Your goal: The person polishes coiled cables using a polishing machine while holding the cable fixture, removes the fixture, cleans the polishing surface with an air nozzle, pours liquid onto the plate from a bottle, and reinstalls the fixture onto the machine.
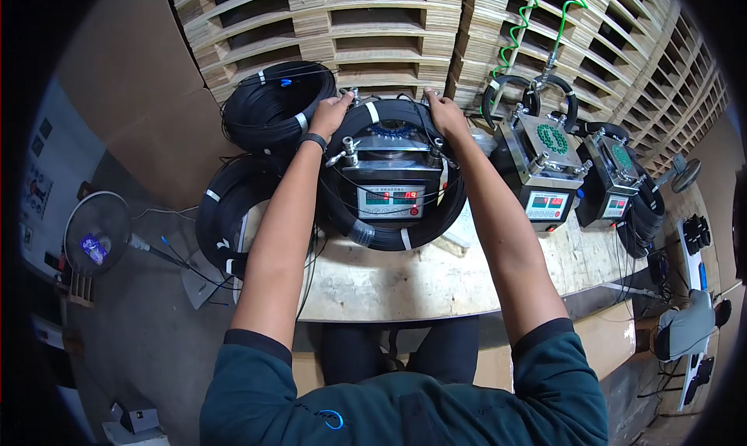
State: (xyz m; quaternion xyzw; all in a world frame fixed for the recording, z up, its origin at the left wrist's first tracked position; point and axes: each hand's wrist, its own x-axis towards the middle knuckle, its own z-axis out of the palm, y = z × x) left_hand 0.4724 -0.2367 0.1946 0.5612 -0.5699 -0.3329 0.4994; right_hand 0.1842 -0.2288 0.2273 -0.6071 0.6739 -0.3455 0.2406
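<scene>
Both hands at the back knobs, coil round the machine

Looks like the rear-knob [355, 94] step: left hand [329, 115] at 11 o'clock, right hand [447, 116] at 1, fingers bunched narrow; can't tell if they're gripping. Black cable coil [385, 240] loops round the machine [391, 201] dead centre. Next move probably calls for steady fingers, clear of that coil. Bigger coil [261, 119] crowds 10, pallets [377, 45] wall off 12.

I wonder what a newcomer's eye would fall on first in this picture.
Probably the machine straight ahead, its red and green display ringed by a black cable coil, with the left hand and right hand at its far side. To the right, a ring of green dots marks a second machine; beyond it, bright green hoses hang before wooden pallets.
</scene>
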